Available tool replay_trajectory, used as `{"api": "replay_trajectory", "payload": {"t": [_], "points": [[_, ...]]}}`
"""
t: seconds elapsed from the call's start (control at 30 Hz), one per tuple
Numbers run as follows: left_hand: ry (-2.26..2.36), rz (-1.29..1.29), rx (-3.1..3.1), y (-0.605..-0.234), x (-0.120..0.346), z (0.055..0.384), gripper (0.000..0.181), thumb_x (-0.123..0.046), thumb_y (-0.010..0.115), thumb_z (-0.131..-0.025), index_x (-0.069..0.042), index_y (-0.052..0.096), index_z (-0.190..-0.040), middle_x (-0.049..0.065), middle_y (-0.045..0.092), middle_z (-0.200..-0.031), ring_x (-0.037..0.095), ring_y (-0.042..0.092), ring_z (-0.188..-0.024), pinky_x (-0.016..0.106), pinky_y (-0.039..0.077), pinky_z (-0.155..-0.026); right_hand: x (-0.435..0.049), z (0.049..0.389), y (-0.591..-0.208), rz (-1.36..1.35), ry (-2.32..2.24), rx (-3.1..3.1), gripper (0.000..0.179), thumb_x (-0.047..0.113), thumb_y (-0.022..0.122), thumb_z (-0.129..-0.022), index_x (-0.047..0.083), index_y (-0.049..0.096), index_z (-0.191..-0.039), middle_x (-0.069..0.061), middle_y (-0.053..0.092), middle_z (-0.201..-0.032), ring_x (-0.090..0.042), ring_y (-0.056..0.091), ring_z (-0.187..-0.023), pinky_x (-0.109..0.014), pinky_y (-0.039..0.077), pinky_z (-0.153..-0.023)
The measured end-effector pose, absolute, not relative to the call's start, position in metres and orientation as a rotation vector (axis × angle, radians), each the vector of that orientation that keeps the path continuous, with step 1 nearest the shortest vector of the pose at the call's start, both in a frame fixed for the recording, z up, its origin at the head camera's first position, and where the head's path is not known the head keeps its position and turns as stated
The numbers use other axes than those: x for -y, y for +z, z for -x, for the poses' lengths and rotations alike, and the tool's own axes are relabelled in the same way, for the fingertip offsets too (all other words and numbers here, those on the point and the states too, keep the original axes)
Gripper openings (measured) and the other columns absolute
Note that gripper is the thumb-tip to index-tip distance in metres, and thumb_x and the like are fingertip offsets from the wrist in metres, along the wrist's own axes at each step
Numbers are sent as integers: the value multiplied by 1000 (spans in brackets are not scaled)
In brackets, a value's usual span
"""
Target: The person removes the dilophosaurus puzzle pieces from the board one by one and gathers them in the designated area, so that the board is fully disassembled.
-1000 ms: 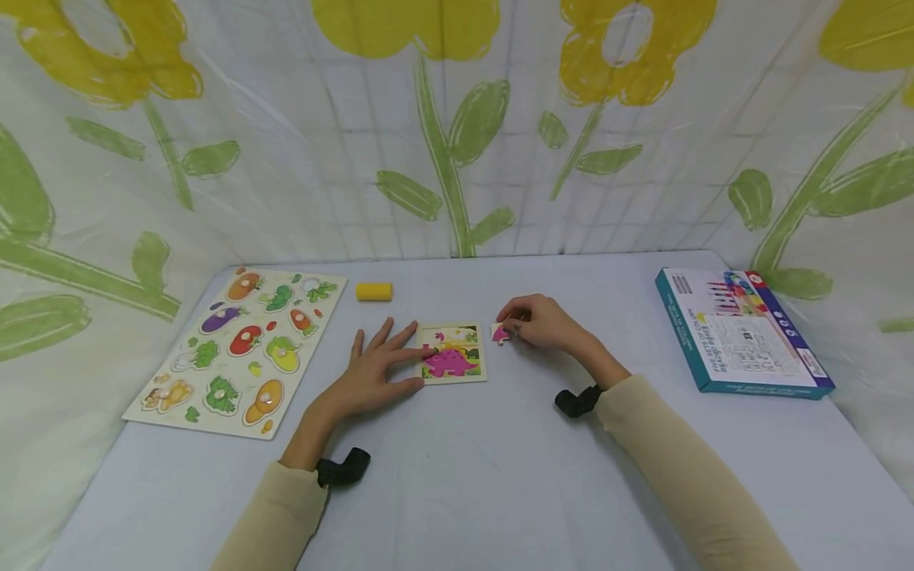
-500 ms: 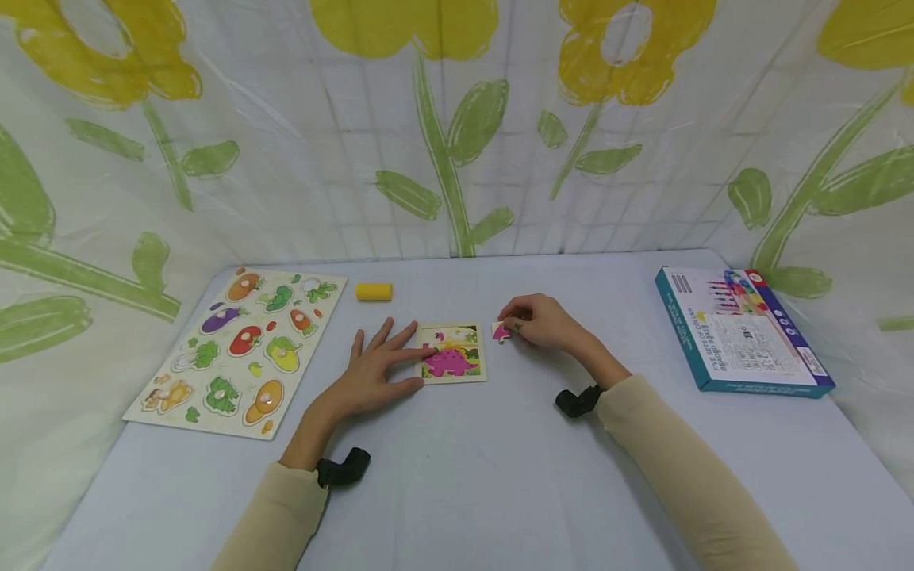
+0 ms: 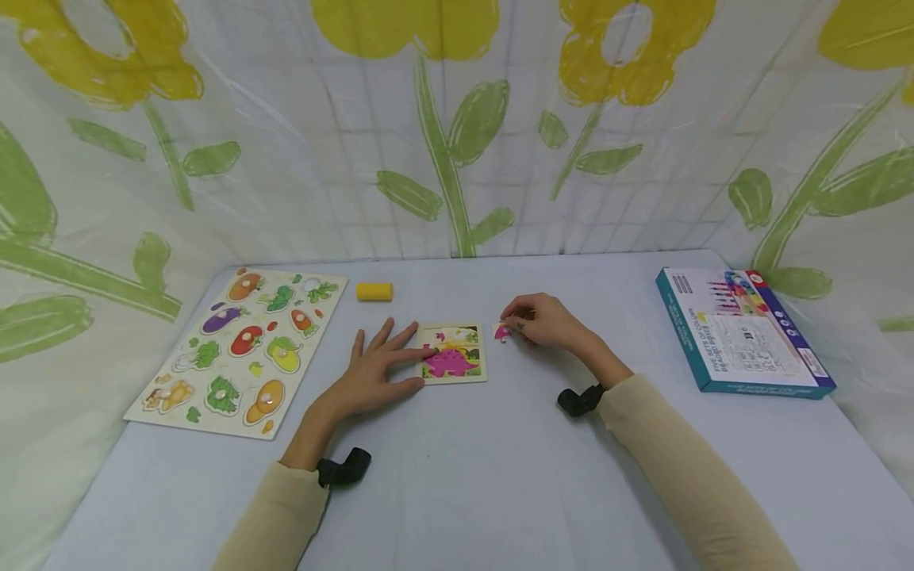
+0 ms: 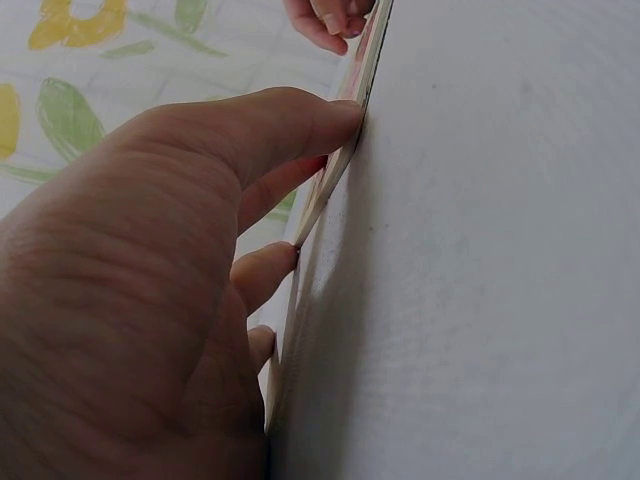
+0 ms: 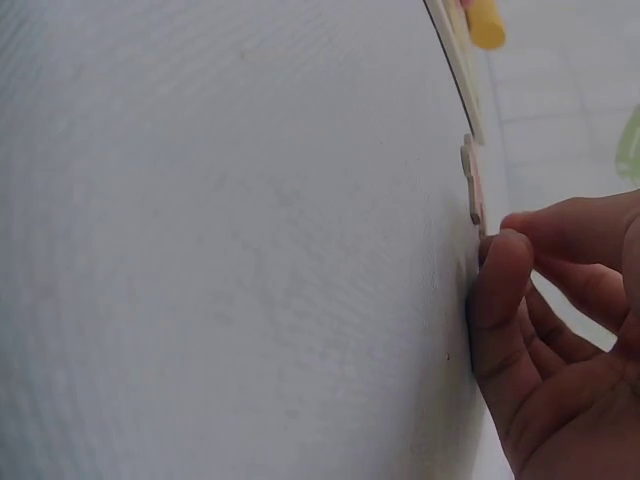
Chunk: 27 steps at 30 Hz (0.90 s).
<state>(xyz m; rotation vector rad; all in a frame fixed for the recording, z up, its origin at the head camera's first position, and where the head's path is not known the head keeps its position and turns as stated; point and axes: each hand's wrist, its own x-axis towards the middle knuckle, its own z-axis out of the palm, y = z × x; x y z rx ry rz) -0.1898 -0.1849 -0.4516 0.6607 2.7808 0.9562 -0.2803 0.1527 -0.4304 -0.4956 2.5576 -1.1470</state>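
A small square dinosaur jigsaw puzzle (image 3: pixel 457 381) lies at the middle of the table in the head view. My left hand (image 3: pixel 374 374) spreads its fingers at the puzzle's left side, one fingertip over the pink dinosaur and the thumb at the lower left corner. In the left wrist view, that thumb touches the puzzle's edge (image 4: pixel 318 208). Just right of the frame is a jigsaw piece (image 3: pixel 501 334) with a pink print. My right hand (image 3: pixel 544 321) pinches its right side between thumb and fingers; in the right wrist view the piece (image 5: pixel 473 185) sticks out beyond the fingertips, low by the cloth.
A vegetable peg puzzle board (image 3: pixel 250 373) lies at the left, with a yellow cylinder (image 3: pixel 374 292) beside its far corner. On the right sits a flat blue-edged box (image 3: pixel 746 333). A flower-printed curtain (image 3: pixel 528 198) hangs behind the white table cloth (image 3: pixel 457 492).
The right hand and its jigsaw piece have shifted very slightly to the right. The left hand stays in place on the puzzle.
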Motion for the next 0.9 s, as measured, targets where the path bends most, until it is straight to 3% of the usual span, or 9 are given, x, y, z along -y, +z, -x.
{"api": "replay_trajectory", "payload": {"t": [0.23, 0.9], "points": [[956, -646, -2780, -452, 185, 190, 49, -39, 73, -96, -28, 68, -144, 5, 30, -177, 42, 2, -168, 76, -15, -125, -143, 278, -427, 605, -1134, -2597, 18, 18, 67, -103, 9, 77, -115, -10, 76, -104, -16, 60, -73, -28, 50, -66], [955, -653, -2787, -451, 185, 190, 50, -40, 72, -96, -27, 68, -144, 6, 31, -176, 43, 4, -167, 78, -13, -124, -78, 274, -421, 942, -918, -2500, 22, 7, 66, -99, 10, 75, -118, -3, 73, -90, -12, 58, -78, -25, 50, -75]]}}
